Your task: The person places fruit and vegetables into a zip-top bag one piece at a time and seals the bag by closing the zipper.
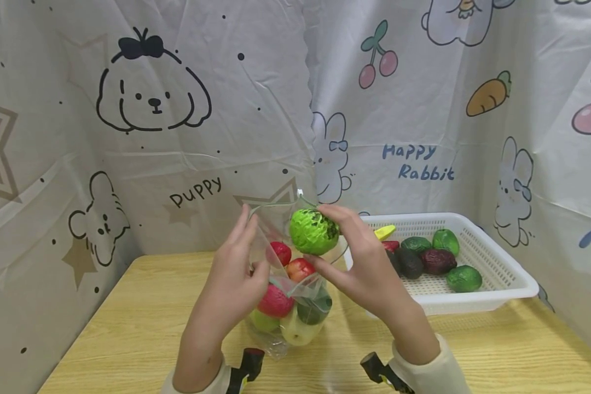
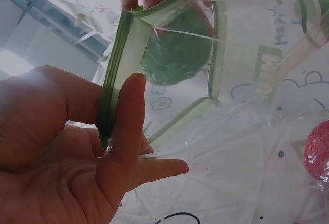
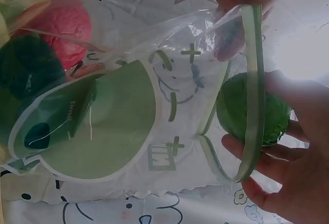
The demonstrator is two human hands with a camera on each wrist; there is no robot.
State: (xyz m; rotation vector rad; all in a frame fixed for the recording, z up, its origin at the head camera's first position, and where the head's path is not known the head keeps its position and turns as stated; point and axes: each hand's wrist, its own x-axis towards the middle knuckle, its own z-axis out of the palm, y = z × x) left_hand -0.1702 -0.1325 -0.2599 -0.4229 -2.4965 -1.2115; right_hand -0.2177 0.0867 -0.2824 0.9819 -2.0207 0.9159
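Observation:
My left hand [image 1: 232, 279] pinches the green-edged mouth of a clear zip bag [image 3: 123, 131] between thumb and fingers. Within the right hand's [image 1: 366, 260] grip is a round, bright green fruit [image 1: 307, 232] with dark patches, held by thumb and fingertips at the bag's mouth. In the right wrist view, part of this fruit shows through the bag's zip strip [image 3: 254, 95]. Lower in the bag sit a pink-red fruit [image 1: 274, 301], red fruits [image 1: 279, 253], a dark green one [image 1: 315, 307] and pale yellow-green ones [image 1: 300, 331].
On the right of the wooden table [image 1: 143, 323] stands a white basket [image 1: 502, 273]. It holds several fruits and vegetables, among them dark avocado-like pieces [image 1: 409, 264], green ones [image 1: 464, 279] and a yellow piece [image 1: 385, 232]. A printed curtain [image 1: 256, 109] hangs behind and at both sides.

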